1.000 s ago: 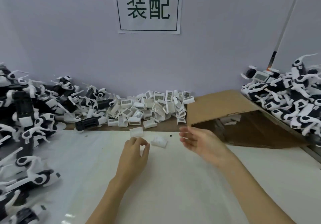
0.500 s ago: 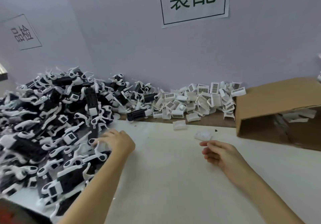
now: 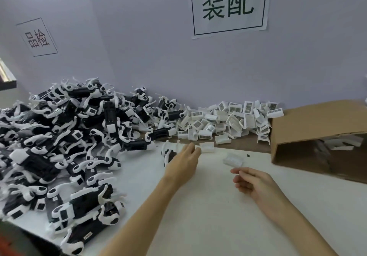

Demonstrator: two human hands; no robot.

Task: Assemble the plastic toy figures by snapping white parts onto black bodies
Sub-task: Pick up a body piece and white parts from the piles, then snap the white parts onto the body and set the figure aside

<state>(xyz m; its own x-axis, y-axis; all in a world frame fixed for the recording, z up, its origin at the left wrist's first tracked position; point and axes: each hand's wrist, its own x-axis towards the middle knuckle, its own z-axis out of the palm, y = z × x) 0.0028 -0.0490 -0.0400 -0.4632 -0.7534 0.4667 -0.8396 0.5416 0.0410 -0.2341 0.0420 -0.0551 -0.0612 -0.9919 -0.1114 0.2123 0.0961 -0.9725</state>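
1. Black body with white limbs: on the sheet just right of the big figure pile, under the left hand, whose fingers grasp it.
2. Right hand: loosely curled, holding nothing, just below a loose white part.
3. Step, as judged: fetching a body. Next: right hand pinches that part, aligns, snaps.
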